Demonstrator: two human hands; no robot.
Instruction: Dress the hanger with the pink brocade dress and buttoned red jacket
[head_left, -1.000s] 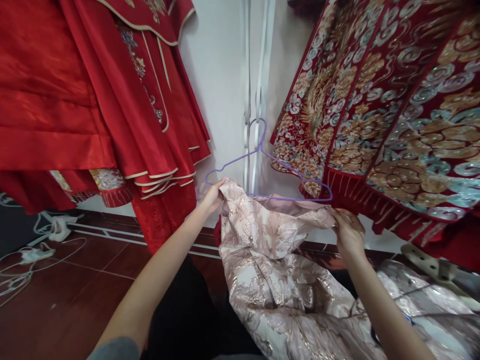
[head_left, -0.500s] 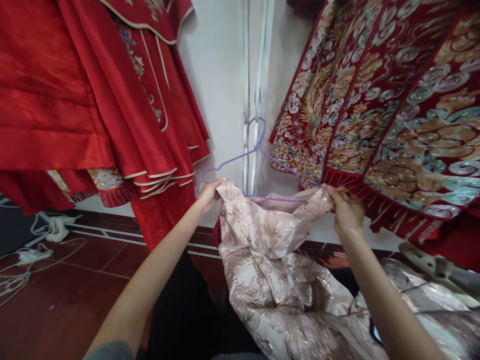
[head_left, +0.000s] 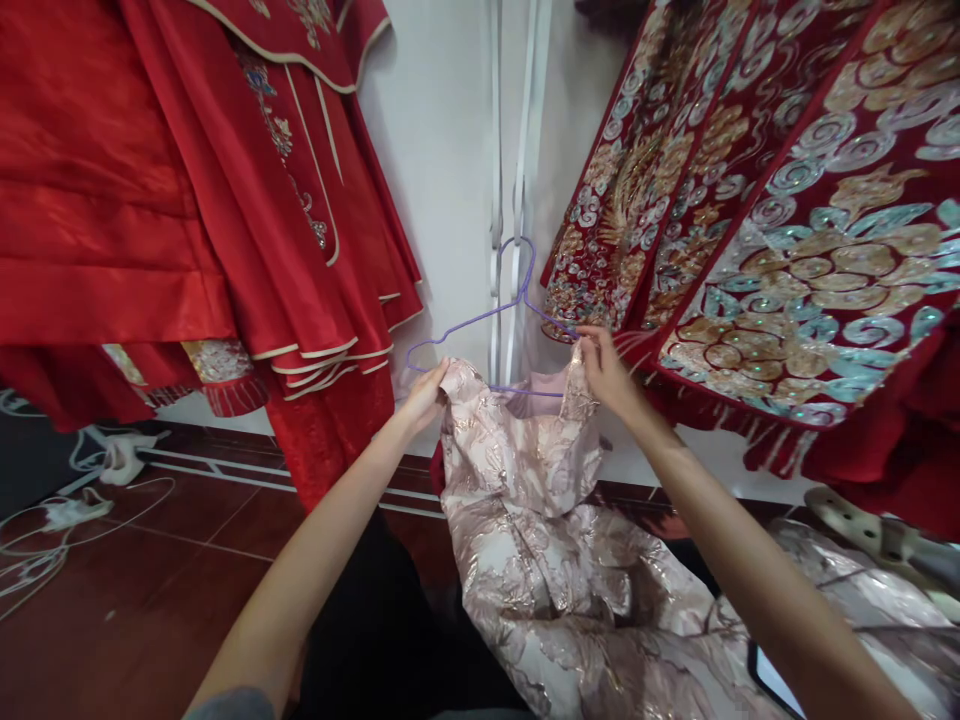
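A pale pink dress (head_left: pixel 525 520) with a shiny floral pattern hangs from my two hands, its skirt spreading over my lap and off to the lower right. My left hand (head_left: pixel 426 398) pinches the dress at its left shoulder. At the other shoulder, my right hand (head_left: pixel 602 368) grips the fabric, its fingertips close to the hanger's right arm. A purple wire hanger (head_left: pixel 480 318) hooks on a white metal upright, and its lower bar runs across the dress's neckline. Whether the shoulders are over the hanger's ends is partly hidden by my fingers.
Red garments (head_left: pixel 300 220) hang at left, and red embroidered skirts (head_left: pixel 795 280) with fringe at right. White cables (head_left: pixel 71 510) lie on the tiled floor at lower left. A pale perforated shoe (head_left: pixel 862 525) and a phone (head_left: pixel 772 680) show at lower right.
My right hand has moved left and slightly up with its dress shoulder, so the neckline is narrower. The embroidered skirt at right has swung left. My left hand stays almost in place.
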